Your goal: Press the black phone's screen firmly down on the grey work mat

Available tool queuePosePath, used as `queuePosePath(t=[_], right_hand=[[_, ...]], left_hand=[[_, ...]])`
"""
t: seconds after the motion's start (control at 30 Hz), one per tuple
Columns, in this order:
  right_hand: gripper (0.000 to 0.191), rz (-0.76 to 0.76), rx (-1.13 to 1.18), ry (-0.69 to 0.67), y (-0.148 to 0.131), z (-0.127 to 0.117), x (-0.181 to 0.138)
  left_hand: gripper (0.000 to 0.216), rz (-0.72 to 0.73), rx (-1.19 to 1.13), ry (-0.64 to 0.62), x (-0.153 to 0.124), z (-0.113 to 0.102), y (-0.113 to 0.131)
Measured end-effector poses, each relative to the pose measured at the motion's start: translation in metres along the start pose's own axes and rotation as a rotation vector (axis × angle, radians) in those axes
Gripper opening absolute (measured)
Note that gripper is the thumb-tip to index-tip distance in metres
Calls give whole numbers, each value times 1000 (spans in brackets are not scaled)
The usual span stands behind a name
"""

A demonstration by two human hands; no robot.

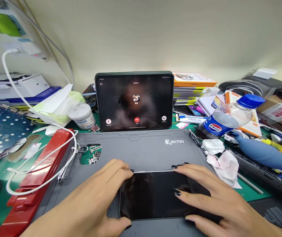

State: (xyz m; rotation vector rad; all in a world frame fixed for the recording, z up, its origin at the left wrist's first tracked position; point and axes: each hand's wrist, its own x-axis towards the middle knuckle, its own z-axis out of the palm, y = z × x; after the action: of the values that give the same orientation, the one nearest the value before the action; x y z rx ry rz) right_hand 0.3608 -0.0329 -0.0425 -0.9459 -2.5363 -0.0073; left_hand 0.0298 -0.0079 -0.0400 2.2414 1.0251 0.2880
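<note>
1. Closest to the camera: both hands are on a phone lying flat, screen up and dark, on a grey mat. The left hand cups its left edge, fingers curled over the top left corner and thumb at the bottom edge, so it's a loose hold rather than a clamp. The right hand lies spread over the right side, one fingertip on the glass, others past the top edge, thumb at the bottom right.
2. The phone looks clean, glossy black, with a thin bright line along its far edge. No cracks that I can see.
3. Room to move: the mat is bare beyond the fingertips up to the tablet. Left of the left hand there's open mat up to a red tool and a white cable looping over it. A cutout further up from the left hand shows a green board.
4. Right of the right hand it's tight: crumpled tissue sits at the mat's edge, with a blue blower past it.
5. Containers: a bottle lies tilted, far right of the grip, looking nearly empty. A white jar, lid on, stands far left; contents not visible. A tissue pack is beside it.
6. Farthest: a tablet stands propped straight ahead of the hands showing a call screen, with stacked boxes on its right.
</note>
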Motion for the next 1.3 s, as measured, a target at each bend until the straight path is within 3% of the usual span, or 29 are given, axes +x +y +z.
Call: queuePosePath(t=[0.4,1.3], right_hand=[[27,68,79,-34,-1,-1,2],[32,15,104,25,-2,-1,1]], left_hand=[[45,28,100,11,1,-4,4],[45,133,215,106,-3,-6,2]])
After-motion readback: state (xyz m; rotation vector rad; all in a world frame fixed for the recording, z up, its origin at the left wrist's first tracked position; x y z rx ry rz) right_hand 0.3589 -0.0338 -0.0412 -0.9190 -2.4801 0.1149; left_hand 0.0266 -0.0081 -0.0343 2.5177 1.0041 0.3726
